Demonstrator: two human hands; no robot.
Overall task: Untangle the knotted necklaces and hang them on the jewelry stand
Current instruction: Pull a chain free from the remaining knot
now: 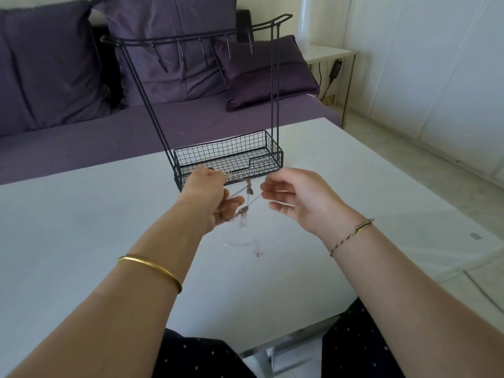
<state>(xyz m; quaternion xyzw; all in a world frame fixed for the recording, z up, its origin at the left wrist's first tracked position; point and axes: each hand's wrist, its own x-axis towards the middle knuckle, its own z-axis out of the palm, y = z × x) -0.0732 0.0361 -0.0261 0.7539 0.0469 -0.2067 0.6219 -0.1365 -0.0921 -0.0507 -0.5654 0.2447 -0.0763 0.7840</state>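
A left hand pinched the knotted necklaces, held above the white table before the black wire jewelry stand, while the right hand hovered beside a strand, fingers loosely apart

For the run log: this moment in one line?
left hand: grips necklaces | right hand: at strand, hold unclear | necklaces: tangled | stand: hooks bare

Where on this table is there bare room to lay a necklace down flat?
Bare table left of the left hand, and right of the right hand. Crowded between them: tangled necklaces, loose chain, jewelry stand.
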